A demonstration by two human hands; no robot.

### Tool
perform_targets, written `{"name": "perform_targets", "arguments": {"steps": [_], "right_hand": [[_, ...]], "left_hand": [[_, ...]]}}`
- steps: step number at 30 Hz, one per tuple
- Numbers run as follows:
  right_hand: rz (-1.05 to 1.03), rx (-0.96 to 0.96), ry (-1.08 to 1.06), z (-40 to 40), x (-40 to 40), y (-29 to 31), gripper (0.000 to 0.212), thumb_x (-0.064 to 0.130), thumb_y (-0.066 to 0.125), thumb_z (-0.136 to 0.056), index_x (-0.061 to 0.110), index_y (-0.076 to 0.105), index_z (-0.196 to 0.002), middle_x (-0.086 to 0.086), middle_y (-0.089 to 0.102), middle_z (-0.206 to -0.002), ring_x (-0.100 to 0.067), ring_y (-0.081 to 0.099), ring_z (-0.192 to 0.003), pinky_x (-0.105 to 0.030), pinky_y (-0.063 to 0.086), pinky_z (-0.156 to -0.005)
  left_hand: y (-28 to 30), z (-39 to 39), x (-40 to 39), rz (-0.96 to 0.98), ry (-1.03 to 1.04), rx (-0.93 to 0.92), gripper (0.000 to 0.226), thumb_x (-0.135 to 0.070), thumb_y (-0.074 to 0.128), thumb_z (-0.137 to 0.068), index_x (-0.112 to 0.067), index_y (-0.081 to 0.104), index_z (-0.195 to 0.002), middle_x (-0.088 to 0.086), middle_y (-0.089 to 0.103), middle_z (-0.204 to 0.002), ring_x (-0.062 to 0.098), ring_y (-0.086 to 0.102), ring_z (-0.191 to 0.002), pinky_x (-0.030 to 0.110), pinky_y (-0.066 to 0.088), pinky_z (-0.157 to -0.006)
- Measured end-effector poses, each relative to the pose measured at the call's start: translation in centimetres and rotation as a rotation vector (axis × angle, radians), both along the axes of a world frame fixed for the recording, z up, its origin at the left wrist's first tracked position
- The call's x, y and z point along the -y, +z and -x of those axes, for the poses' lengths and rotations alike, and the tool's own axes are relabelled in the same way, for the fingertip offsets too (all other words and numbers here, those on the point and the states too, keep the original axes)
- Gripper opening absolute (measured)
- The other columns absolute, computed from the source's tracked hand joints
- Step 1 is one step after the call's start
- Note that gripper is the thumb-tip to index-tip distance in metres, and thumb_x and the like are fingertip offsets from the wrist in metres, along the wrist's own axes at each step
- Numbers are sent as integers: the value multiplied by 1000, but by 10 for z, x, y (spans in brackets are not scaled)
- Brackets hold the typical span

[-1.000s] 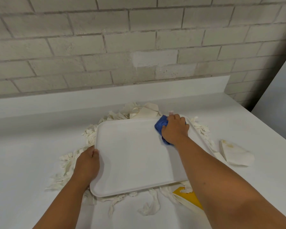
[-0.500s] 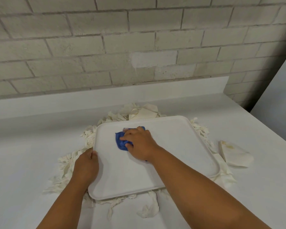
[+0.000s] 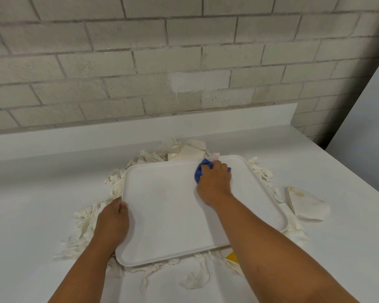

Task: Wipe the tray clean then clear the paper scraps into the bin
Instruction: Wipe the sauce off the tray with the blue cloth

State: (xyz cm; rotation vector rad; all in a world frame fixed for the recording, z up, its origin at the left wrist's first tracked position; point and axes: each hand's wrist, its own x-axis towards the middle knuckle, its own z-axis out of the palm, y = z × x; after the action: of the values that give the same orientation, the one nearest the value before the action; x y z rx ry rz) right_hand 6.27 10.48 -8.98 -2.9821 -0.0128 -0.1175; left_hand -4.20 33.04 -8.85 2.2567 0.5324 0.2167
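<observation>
Fingers of your right hand point(image 3: 213, 184) bunch the blue cloth point(image 3: 199, 173) at the tray's point(image 3: 173, 215) far-right corner; left hand point(image 3: 112, 221) grips its left edge. Still wiping — scraps point(image 3: 85, 221) next, w/ bin unseen.

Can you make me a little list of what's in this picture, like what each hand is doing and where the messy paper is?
left hand: holds the tray's left edge
right hand: presses a blue cloth on the tray, near its far right corner
tray: white, lying flat on the paper scraps
paper scraps: torn white bits sticking out all round the tray
folded napkin: stained, on the counter to the right
bin: not in view
</observation>
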Motion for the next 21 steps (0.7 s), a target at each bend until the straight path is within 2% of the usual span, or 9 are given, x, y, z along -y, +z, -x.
{"name": "perform_targets", "arguments": {"steps": [4,6,8,10,15,18,21], "right_hand": [[-167,82,327,15,-58,-2,49,22,53,-88,15,46,-136,-11,44,-136,-32,39,-118,-40,27,-103],[-146,71,501,13,-81,-1,44,20,52,-91,20,50,-134,-7,39,-145,-30,37,-120,-40,28,-102],[-113,51,581,4,-91,1,40,21,48,-94,25,51,-134,-2,30,-154,-29,34,-124,-39,28,-102],[-84,53,575,-8,-90,1,40,21,46,-95,27,50,-134,0,32,-152,-28,35,-126,-37,28,-101],[-70,31,499,-26,-66,1,42,19,46,-95,26,49,-136,4,38,-147,-26,36,-126,-35,32,-98],[-64,28,432,-33,-37,0,42,19,45,-94,26,50,-135,2,41,-142,-26,38,-123,-34,34,-94],[-32,18,331,-41,-6,-2,42,20,45,-94,27,49,-135,3,42,-140,-25,39,-122,-33,35,-93]], "left_hand": [[0,1,0,20,-2,-2,28,-18,33,-101,-9,58,-92,6,59,-90,27,54,-88,32,38,-77],[1,2,0,21,-4,-2,27,-18,32,-101,-11,56,-92,4,57,-88,25,53,-87,31,37,-77],[1,2,1,9,-8,2,25,-18,32,-101,-13,55,-91,-2,55,-82,23,52,-85,30,36,-77],[1,2,2,1,-6,11,24,-18,33,-101,-14,54,-90,-7,51,-77,21,51,-82,29,35,-75],[-1,3,2,-2,3,40,28,-16,34,-101,-13,51,-78,-4,52,-73,20,49,-76,28,32,-66],[-2,3,3,7,1,40,26,-16,34,-101,-14,53,-82,-8,51,-74,18,49,-77,28,33,-69],[-3,2,3,-12,0,36,31,-17,33,-101,-18,52,-76,-8,52,-74,12,48,-70,28,33,-66]]}}
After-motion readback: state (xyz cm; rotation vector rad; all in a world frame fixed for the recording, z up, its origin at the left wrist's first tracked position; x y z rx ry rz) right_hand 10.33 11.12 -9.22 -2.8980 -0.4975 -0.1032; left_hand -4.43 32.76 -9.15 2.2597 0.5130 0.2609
